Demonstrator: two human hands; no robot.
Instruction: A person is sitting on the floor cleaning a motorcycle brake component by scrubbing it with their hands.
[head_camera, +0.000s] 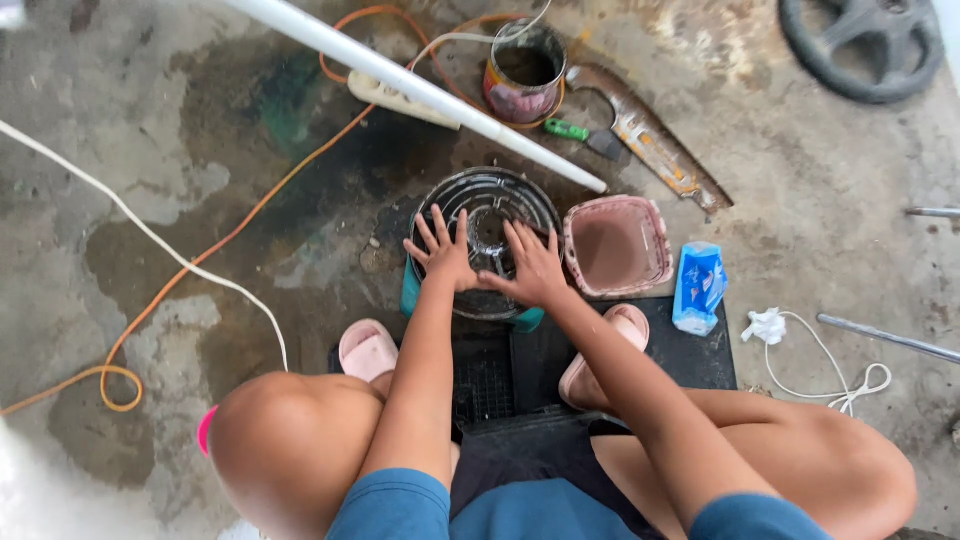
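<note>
The person squatted on a stained concrete floor (200, 170), both arms reaching forward between the knees. The left hand (443, 255) lay flat on the near left part of a round, dark wire fan grille (490, 205), its fingers (437, 222) spread wide and pinching nothing. The right hand (533, 270) lay flat just beside it on the near right part of the same grille, its fingers (520, 238) also spread, with the thumbs of the two hands close together. The grille sat on a teal base (412, 290) that showed under its edges, directly beneath the fingers.

Just to the right of the right fingers stood a pink square tub (617, 248) holding brownish water, and beyond that lay a blue packet (699, 286) on the edge of a black mat (690, 355). Past the fingertips a white pipe (420, 90) crossed the floor at a slant, with a rusty tin can (524, 72) behind it, a green-handled brush (585, 135) and a rusted metal bar (655, 145) near it. An orange cable (230, 235) and a white cord (150, 235) trailed off well to the left of the left fingers. Pink slippers (367, 348) were on the feet, below the wrists.
</note>
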